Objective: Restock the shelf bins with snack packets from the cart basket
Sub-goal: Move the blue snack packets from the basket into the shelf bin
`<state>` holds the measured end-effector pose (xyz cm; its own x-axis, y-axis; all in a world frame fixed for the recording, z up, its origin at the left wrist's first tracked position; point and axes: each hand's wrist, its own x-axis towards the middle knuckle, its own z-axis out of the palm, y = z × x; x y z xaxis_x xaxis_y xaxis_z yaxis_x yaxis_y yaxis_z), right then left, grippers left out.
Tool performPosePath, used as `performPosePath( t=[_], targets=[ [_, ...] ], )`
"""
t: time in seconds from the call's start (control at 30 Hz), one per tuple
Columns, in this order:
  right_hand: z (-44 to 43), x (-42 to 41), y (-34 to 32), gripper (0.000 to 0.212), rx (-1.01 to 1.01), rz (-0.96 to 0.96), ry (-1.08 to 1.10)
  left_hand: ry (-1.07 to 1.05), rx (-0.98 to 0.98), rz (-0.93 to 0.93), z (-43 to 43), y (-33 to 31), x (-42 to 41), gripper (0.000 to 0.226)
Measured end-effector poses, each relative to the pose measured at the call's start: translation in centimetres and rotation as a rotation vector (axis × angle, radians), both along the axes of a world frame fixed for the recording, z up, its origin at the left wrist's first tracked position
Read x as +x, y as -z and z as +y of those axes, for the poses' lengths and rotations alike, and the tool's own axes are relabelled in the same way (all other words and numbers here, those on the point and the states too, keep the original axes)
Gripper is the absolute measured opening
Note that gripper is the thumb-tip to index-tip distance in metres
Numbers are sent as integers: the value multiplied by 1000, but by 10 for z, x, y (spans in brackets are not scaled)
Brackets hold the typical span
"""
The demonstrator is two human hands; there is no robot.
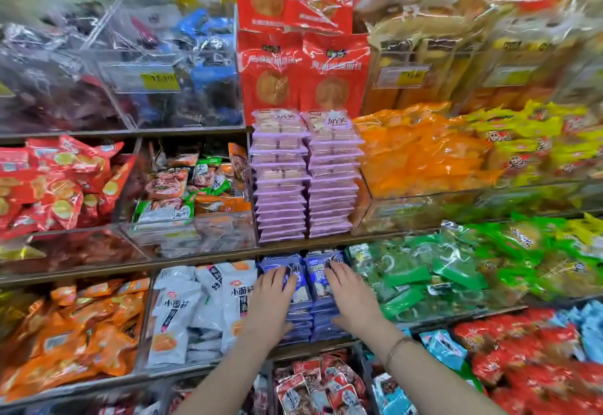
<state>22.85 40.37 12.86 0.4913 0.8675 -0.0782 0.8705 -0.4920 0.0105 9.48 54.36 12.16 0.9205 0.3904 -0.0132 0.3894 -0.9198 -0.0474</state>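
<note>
- The left grip (272, 297) lies flat, fingers straight, on the top of the left stack of blue packets (298, 315). Its thumb is spread low across the stack's front face, and it pinches nothing.
- The right grip (352, 297) mirrors it on the right stack (321, 316), also open-palmed and pressing, not holding.
- Both palms probably bear down and back to square the two stacks, so the packets sit flush and do not slide off the front edge of the shelf (456, 317).
- The blue packets are directly under the fingers and touching them. They stand at the shelf's front edge, between the white packets (182, 310) on the left and the green packets (424, 277) on the right.
- The lilac packets (306, 179) on the shelf above are stacked in the same two columns, which suggests the neat pairing is intended.
- The cart basket is out of view.
</note>
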Motion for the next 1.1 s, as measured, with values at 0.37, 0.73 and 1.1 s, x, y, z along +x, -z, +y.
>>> performPosePath(
  t=[0.37, 0.73, 1.1],
  targets=[
    [3, 9, 2, 94, -72, -196, -130, 12, 23, -28, 3, -2, 11, 97],
    [4, 6, -14, 104, -99, -157, -34, -24, -134, 16, 15, -9, 12, 107],
    [-62, -63, 12, 31, 604, 790, 359, 78, -3, 19, 3, -7, 8, 129]
  ],
)
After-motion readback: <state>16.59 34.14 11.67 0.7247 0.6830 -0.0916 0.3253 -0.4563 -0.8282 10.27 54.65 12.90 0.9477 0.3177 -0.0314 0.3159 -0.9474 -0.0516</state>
